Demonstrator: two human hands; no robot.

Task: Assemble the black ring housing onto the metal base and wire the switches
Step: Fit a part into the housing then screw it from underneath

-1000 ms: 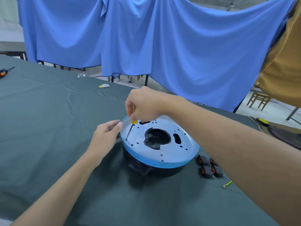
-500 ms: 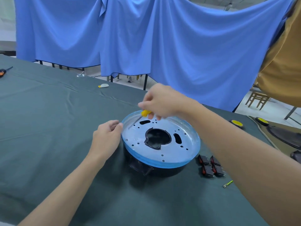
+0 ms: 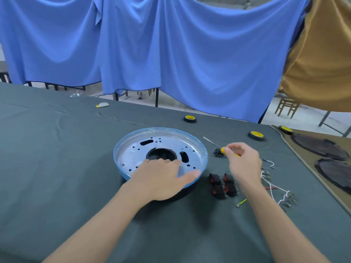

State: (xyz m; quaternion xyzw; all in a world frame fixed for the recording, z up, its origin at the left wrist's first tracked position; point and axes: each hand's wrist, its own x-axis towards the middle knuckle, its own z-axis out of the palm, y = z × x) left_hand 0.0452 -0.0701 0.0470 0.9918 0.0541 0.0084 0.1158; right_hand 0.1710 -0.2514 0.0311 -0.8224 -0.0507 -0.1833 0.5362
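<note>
Both showing: left grip lying flat, fingers straight, on near edge of round silver metal base; right grip pinching yellow-handled screwdriver right of rim.

Most of the black ring housing is hidden under the metal base. The left hand covers the near rim. The screwdriver handle is mostly buried in the right hand. Wire terminals are too small to read. The dark discs are clipped by the right edge.
</note>
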